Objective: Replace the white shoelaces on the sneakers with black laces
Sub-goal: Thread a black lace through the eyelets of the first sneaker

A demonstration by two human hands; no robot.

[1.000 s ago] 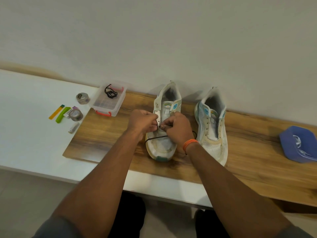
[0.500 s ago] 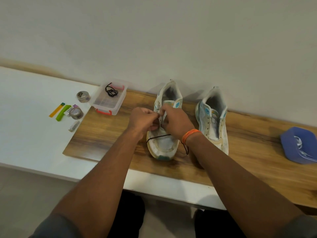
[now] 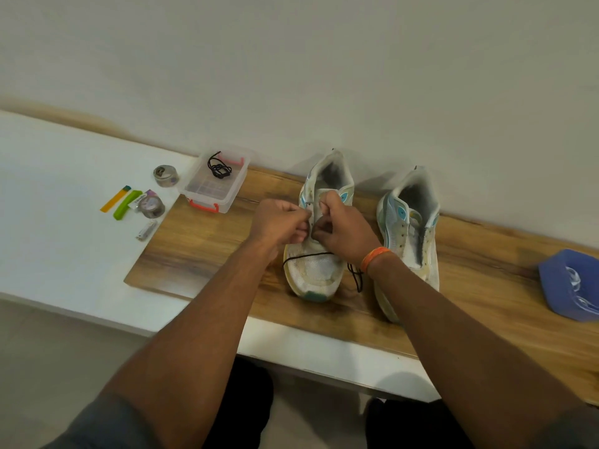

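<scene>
Two white sneakers with blue and yellow accents stand toe-toward-me on a wooden board (image 3: 201, 254). Both hands are on the eyelet area of the left sneaker (image 3: 312, 270). My left hand (image 3: 280, 223) has its fingers curled at the sneaker's left eyelet row. My right hand (image 3: 345, 226), with an orange wristband, pinches at the tongue and right row. A black lace (image 3: 308, 256) crosses the toe end, and its loose end hangs down beside my right wrist. What the fingertips hold is hidden. The right sneaker (image 3: 410, 241) has no lace.
A clear plastic box (image 3: 215, 183) with red clips holds a coiled black lace. Left of it on the white table (image 3: 48, 202) lie tape rolls, a green clip, a yellow strip and a small metal piece. A blue container (image 3: 565, 283) with white laces sits at the right edge.
Both hands moved from the lower eyelets up toward the tongue. The black lace's loose end now hangs lower on the right.
</scene>
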